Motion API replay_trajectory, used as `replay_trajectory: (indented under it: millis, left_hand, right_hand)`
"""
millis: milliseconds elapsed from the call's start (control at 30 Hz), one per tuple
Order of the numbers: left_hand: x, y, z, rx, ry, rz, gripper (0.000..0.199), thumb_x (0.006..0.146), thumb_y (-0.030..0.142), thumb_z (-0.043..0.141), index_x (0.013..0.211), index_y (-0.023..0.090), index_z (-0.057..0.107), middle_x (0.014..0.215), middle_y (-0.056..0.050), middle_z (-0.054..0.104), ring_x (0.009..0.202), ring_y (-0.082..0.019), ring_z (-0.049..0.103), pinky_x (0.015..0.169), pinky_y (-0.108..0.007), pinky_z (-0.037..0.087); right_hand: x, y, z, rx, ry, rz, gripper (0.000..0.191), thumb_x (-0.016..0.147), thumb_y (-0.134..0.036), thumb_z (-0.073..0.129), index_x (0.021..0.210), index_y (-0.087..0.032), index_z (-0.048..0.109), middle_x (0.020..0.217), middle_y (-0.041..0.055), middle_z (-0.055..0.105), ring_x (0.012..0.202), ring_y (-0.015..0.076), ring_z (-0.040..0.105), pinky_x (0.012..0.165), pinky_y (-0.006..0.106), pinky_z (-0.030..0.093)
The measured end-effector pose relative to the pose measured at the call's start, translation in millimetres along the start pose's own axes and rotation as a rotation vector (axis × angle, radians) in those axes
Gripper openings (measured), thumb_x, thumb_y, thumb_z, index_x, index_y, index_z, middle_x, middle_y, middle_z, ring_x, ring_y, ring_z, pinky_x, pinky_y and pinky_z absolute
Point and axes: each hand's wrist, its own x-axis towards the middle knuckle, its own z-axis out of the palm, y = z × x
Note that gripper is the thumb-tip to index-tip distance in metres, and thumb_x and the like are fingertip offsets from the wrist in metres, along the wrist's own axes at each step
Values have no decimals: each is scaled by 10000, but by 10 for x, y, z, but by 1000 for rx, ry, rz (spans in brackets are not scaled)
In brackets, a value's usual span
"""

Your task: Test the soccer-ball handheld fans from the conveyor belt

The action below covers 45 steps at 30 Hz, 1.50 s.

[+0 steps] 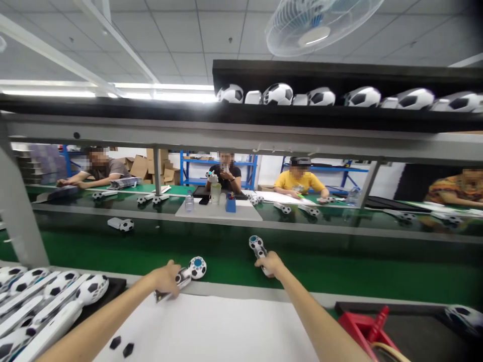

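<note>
White ball-headed gadgets (187,274) in left hand (168,279) and right hand (271,263) (grip closed)

Desk (330,313): tray (119,287) of devices (92,289) toward left edge, bin (354,327) toward right edge, sheet (219,332) between — patches (128,350) on its left side. Beyond far edge — conveyor belt (222,246).
</note>
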Motion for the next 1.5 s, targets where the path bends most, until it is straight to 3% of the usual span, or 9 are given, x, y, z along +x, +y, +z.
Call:
replay_trajectory:
  millis: [133, 300, 433, 633, 833, 967, 1133, 1333, 1500]
  left_hand:
    - [8, 98, -13, -115, 132, 27, 219, 833, 248, 696, 989, 125, 605, 1010, -57, 605, 896, -184, 594, 796, -363, 524]
    - [-118, 336, -200, -535, 247, 129, 428, 716, 385, 775, 1004, 201, 519, 821, -5, 598, 639, -151, 602, 600, -288, 505]
    - [-392, 671, -346, -934, 250, 324, 463, 852, 553, 569, 1169, 251, 420, 1020, -62, 632, 745, -158, 643, 640, -304, 557]
    - [-930, 1074, -456, -1595, 77, 588, 446, 829, 145, 580, 1264, 181, 493, 1215, -125, 604, 827, -156, 613, 728, -355, 590]
    - [-1213, 1076, -469, -2024, -297, 766, 306, 863, 149, 549, 1157, 71, 586, 1073, -130, 661, 775, -147, 643, 558, -243, 584]
    - [-1270, 1035, -453, -2052, -534, 978, 318, 883, 203, 528, 1171, 76, 575, 1100, -131, 672, 868, -151, 685, 572, -201, 599]
    - [-1338, 1065, -416, -1850, -438, 1116, 388, 887, 275, 508, 1246, 137, 561, 978, -117, 706, 701, -189, 710, 554, -251, 573]
    - [-1386, 1138, -365, -1487, 140, 858, 600, 809, 254, 683, 1337, 260, 398, 923, -64, 671, 727, -187, 650, 669, -299, 528]
    - [-1349, 1165, -348, -1502, 90, 814, 633, 787, 247, 666, 1344, 260, 365, 857, -43, 647, 684, -187, 632, 644, -309, 510]
  right_hand:
    - [-207, -182, 29, 235, -112, -63, 251, 965, -324, 590, 1114, -123, 604, 1004, 57, 643, 797, 147, 644, 686, 298, 570]
    - [-599, -446, 34, 498, -210, -211, 237, 977, -347, 566, 998, -115, 609, 829, 10, 628, 599, 86, 578, 534, 210, 505]
    - [-939, -668, -34, 695, -253, -327, 201, 974, -270, 479, 917, -109, 586, 810, 47, 657, 524, 95, 566, 436, 209, 458]
    - [-1550, -858, -270, 852, -349, -502, 237, 818, -208, 564, 1038, -127, 601, 936, 95, 712, 583, 155, 637, 527, 287, 564]
    - [-1887, -877, -361, 1149, -728, -426, 338, 730, -241, 719, 1045, -132, 666, 1026, 106, 727, 812, 227, 721, 744, 360, 616]
    - [-1960, -859, -324, 1243, -957, -499, 290, 782, -302, 700, 1045, -181, 706, 1143, 80, 700, 873, 189, 712, 723, 301, 605]
    - [-2055, -853, -312, 1134, -1057, -697, 367, 831, -372, 644, 1158, -206, 659, 963, 89, 736, 715, 185, 713, 596, 258, 555]
    - [-2267, -870, -242, 875, -470, -811, 691, 808, -296, 720, 1399, -297, 363, 1143, 87, 652, 903, 239, 670, 729, 352, 557]
    - [-2293, -873, -199, 866, -546, -799, 750, 833, -264, 668, 1459, -312, 258, 1198, 87, 615, 893, 237, 654, 720, 367, 563]
